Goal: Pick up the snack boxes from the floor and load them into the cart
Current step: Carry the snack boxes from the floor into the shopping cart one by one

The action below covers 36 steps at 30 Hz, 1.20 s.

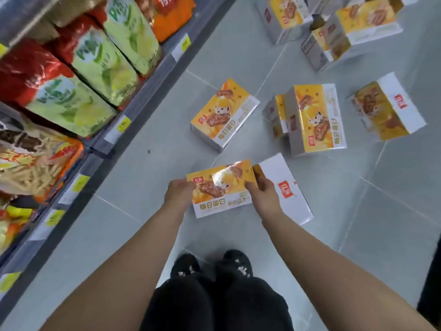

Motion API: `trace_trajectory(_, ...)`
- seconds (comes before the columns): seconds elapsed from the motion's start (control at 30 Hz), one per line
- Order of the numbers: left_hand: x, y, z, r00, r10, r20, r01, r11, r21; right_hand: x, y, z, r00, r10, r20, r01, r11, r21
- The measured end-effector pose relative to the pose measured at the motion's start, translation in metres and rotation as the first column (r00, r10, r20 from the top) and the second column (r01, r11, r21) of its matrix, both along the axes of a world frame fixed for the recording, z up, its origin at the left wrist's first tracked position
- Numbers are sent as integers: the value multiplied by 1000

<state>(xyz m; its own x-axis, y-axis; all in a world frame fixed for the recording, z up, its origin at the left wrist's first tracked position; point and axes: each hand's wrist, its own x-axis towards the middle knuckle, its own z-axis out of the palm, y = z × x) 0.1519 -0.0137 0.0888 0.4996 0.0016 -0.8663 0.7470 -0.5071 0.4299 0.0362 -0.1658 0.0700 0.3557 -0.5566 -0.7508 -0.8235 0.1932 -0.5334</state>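
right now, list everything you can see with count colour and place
yellow-and-white cardboard snack box: one, gripped at both ends, centre
white-topped cardboard box with red logo: one, on the floor right of the gripped one
loose yellow-and-white snack boxes: four mid-floor, at least three more near the top edge, partly cut off
grey tiled floor: one, under the boxes
plastic snack bags: several, green, red, orange, on the left shelf
grey metal shelf: one, left side
yellow price tags: several, along shelf edges
cart: none in view
black shoes: two, bottom centre
left hand: grips the box's left end
right hand: grips its right end
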Motion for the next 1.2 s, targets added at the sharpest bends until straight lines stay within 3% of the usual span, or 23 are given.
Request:
trace_trajectory(0.17,12,-8,-112,987,66,-149,-69,997,-21,12,-18,-109,1000,-2,-31,-2,994,-108)
trace_trajectory(0.3,16,-6,-163,956,5,-294,-24,998,-59,16,-25,-140,991,30,-127,-48,989,-140)
trace_trajectory(0.5,12,-6,-163,986,16,-164,-28,997,-70,16,-31,-130,977,56,-204,-61,998,-19)
trace_trajectory(0.63,11,5,-131,993,-11,-122,10,1000,-4,7,-20,-98,987,1,-159,-20,993,-118)
trace_trajectory(0.73,9,16,-52,996,-29,-80,28,1000,-5,12,-11,-28,988,-17,-156,-6,990,-141)
trace_trajectory(0.87,6,37,75,1000,23,8,-23,999,-31,23,4,85,984,110,-139,-134,974,-182)
trace_trajectory(1.1,-17,97,318,968,176,181,-153,979,-134,37,41,294,976,195,92,-175,966,-188)
trace_trajectory(1.2,-40,122,399,920,277,277,-232,955,-184,40,56,369,940,277,201,-221,939,-264)
